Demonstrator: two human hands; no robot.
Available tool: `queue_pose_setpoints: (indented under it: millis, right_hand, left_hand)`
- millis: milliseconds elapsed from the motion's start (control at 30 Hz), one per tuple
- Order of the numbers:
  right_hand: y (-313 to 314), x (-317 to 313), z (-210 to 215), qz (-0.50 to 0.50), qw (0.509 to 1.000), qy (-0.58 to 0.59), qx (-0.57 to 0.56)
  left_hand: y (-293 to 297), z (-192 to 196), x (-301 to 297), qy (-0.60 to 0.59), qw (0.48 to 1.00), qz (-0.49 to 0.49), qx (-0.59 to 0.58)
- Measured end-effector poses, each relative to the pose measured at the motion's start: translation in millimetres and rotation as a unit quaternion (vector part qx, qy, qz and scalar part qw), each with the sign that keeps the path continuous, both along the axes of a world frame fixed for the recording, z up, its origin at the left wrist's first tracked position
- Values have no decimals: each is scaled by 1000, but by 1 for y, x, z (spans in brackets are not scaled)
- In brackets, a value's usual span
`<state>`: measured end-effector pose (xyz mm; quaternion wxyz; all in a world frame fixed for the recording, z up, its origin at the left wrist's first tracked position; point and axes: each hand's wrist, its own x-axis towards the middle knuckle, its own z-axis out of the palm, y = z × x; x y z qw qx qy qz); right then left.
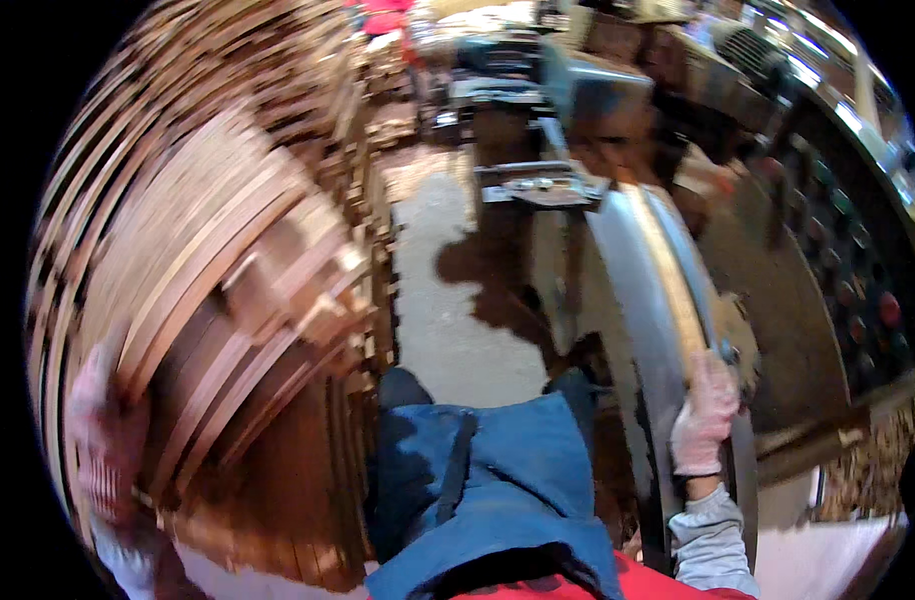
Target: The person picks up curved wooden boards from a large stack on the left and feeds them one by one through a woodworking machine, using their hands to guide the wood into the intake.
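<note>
Wooden strips (228, 290) lie stacked in a large, motion-blurred pile at the person's left, filling most of that side of the view. Left hand (103, 450), in a pale glove with a reddish pattern, sits against the near lower end of this stack; blur hides the fingers, so its degree of closure and any hold cannot be determined. Right hand (705, 415), in a light glove over a grey sleeve, is closed around the near end of a long, narrow wooden strip (668, 270). This strip lies lengthwise along the grey metal machine bed (623, 290), pointing away from the person. Dark control panel (858, 290) with round buttons stands to the right of the bed. Blue apron (498, 480) covers the lower centre, above bare concrete floor (448, 320)
</note>
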<state>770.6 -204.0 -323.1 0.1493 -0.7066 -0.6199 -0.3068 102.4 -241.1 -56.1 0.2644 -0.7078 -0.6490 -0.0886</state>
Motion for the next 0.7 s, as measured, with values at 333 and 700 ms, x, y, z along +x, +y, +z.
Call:
queue_pose_setpoints:
  millis: [333, 700]
  right_hand:
    - [174, 10, 14, 126, 976, 172, -44]
    - [36, -130, 149, 334, 817, 434, -180]
  left_hand:
    - [99, 72, 84, 203, 945, -240, 84]
    - [194, 2, 289, 308, 838, -437, 115]
